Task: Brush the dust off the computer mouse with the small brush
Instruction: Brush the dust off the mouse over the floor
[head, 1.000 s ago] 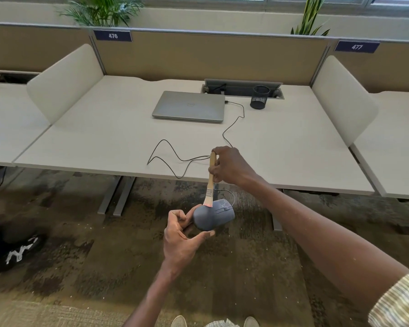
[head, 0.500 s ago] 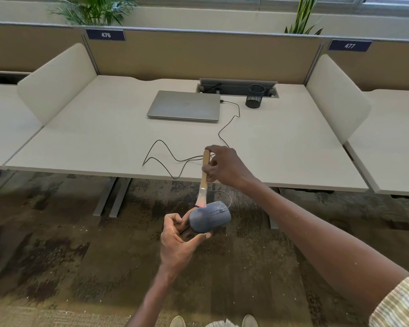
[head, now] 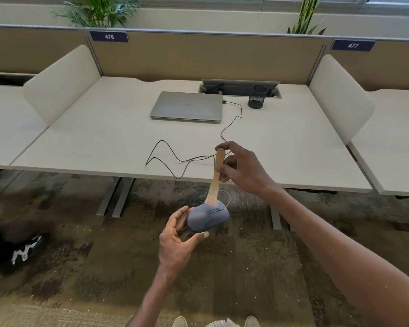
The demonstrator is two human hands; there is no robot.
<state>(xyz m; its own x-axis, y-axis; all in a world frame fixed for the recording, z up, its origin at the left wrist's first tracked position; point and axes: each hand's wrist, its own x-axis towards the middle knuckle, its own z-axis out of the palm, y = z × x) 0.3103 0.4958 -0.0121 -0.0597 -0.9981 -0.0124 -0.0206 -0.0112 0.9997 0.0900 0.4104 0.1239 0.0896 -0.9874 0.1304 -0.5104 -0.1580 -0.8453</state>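
Below the desk's front edge (head: 293, 185), out over patterned carpet (head: 222, 267), the left hand (head: 177, 241) cups a grey-blue computer mouse (head: 207, 217), thumb under its near side and fingers curled behind it. Just above, the right hand (head: 243, 168) pinches the flat wooden handle of a small brush (head: 216, 175); the brush hangs nearly upright, and its pale bristles touch the mouse's top near the buttons. Both hands hang in free air in front of the desk, with open floor below and to either side of them.

Smooth and rounded, the mouse has a thin cable (head: 175, 159) that loops from its far end up over the desk edge and snakes across the pale matte top beyond the right hand. Farther beyond lie a closed silver laptop (head: 187, 106) with a small round logo that cannot be read, and, to its right, a black mesh cup (head: 257, 96). Curved cream side screens stand well to the left and right of the hands. On the tan back partition, blue tags read 476 (head: 109, 36) and 477 (head: 352, 45).
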